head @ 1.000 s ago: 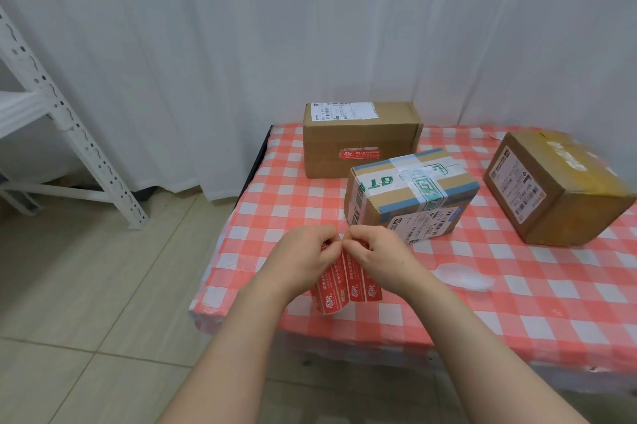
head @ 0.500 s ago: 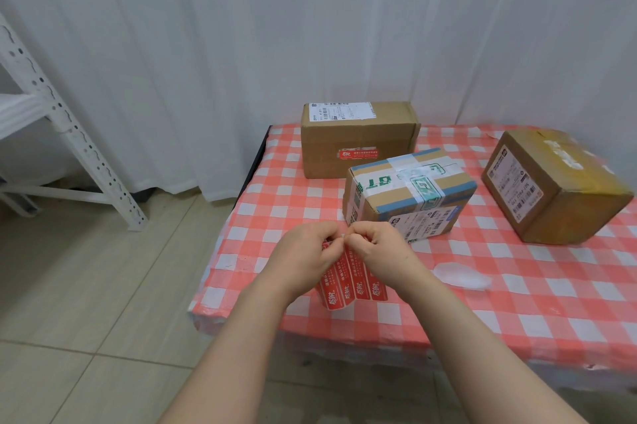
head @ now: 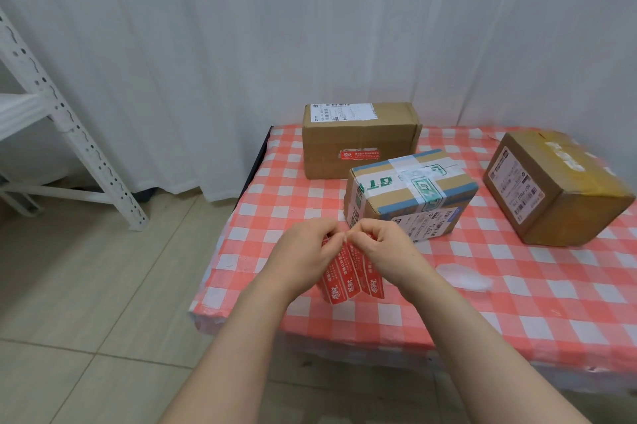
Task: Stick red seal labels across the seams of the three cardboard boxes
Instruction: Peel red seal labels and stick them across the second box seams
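Note:
My left hand [head: 305,256] and my right hand [head: 386,249] meet above the table's near left part, both pinching the top edge of a sheet of red seal labels [head: 348,280] that hangs below them. Three cardboard boxes stand on the checked table. The far box [head: 358,141] carries a red seal label [head: 359,154] on its front face. The middle box [head: 410,196], wrapped in blue and clear tape, sits just behind my right hand. The third box [head: 555,185] stands at the right, tilted.
The table wears a red and white checked cloth [head: 517,285]. A clear scrap of plastic [head: 462,277] lies on it right of my hands. White curtains hang behind. A white metal shelf frame [head: 69,134] stands on the tiled floor at the left.
Both hands have stayed together at the sheet's top edge, fingertips working slightly; the sheet swung a little. The view has shifted slightly.

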